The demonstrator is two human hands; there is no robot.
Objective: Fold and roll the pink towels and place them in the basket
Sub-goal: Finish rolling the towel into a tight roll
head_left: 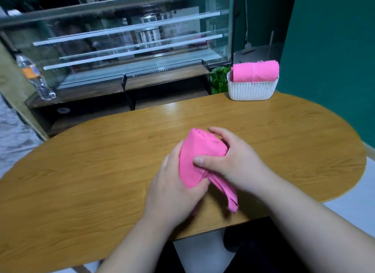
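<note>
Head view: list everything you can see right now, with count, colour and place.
held towel: one, pink, partly rolled, over the middle of the table, loose tail hanging at the near end
rolled towel: one, pink, lying in the basket
basket: one, white, far right of the table
table: one, brown wood grain, fills the foreground
display case: one, glass with white shelves, behind the table
bottle: one, clear with an orange label, on the case's ledge, far left
plant: one, green, behind the table, left of the basket
wall: green, right
left hand: grips the held towel's near end
right hand: grips its right side
</note>
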